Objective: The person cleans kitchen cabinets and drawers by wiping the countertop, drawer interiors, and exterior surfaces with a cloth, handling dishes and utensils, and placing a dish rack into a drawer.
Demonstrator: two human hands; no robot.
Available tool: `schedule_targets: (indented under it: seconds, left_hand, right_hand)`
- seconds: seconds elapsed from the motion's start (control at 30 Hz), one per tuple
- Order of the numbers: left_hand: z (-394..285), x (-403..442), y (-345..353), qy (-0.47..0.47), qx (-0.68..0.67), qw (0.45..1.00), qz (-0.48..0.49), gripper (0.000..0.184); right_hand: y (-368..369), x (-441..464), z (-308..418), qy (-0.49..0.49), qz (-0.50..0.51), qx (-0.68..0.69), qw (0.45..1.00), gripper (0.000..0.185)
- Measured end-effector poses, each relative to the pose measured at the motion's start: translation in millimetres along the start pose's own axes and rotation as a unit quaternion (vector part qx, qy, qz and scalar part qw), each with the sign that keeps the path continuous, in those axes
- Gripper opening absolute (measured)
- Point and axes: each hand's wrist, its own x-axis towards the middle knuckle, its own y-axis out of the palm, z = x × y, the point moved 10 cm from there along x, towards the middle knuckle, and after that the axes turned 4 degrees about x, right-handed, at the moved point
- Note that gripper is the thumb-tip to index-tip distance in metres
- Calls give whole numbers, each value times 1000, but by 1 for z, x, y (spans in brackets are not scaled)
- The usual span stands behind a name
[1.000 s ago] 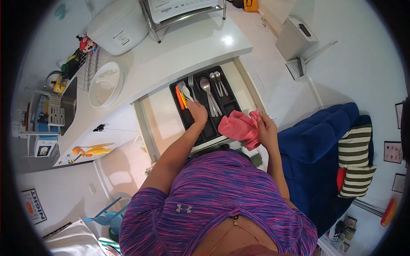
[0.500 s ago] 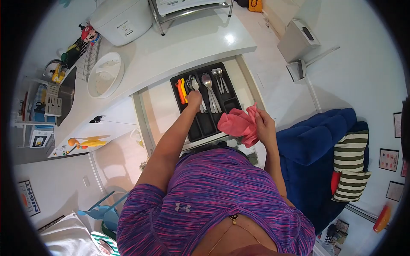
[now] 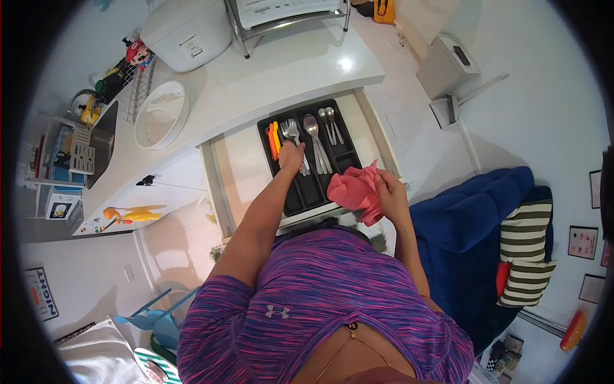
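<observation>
A black cutlery tray [image 3: 309, 190] lies in the open drawer below the white counter. My left hand [image 3: 291, 157] reaches into it with its fingers closed at the forks [image 3: 292, 128]; what they grip is too small to make out. Orange and yellow handles [image 3: 274, 141] lie just left of these forks. Large spoons [image 3: 312, 128] rest in the middle compartment, and small spoons [image 3: 326, 115] are at the upper right. My right hand [image 3: 390, 194] pinches a crumpled pink cloth [image 3: 354, 189] over the tray's lower right corner.
On the counter [image 3: 268, 77] stand a white rice cooker [image 3: 187, 38], a white oval basin [image 3: 161, 121] and an appliance on a metal rack [image 3: 288, 19]. The sink [image 3: 102, 141] is at the left. A blue sofa [image 3: 467, 224] stands at the right, beside a grey bin [image 3: 446, 64].
My left hand has shifted from the white-looking utensil beside the coloured handles to the forks. Forks now lie together there. My right hand still holds the cloth, and the view has tilted slightly.
</observation>
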Motion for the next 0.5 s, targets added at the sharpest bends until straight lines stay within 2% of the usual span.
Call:
schedule_targets:
  seconds: [0.03, 0.07, 0.17, 0.43, 0.5]
  left_hand:
    - [4, 0, 0, -35, 7, 999, -3, 55]
    - [1, 1, 1, -34, 4, 999, -6, 55]
    - [-18, 2, -5, 13, 178, 982, -58, 60]
    - [-29, 17, -14, 50, 192, 978, -69, 47]
    - [-32, 20, -15, 85, 216, 970, -75, 46]
  right_hand:
    - [0, 0, 3, -4, 1, -2, 1000, 23]
    - [0, 0, 8, -8, 4, -5, 1000, 23]
    - [0, -3, 9, -14, 2, -6, 1000, 22]
    - [-4, -11, -3, 31, 10, -19, 999, 22]
    - [-4, -10, -8, 34, 4, -4, 999, 22]
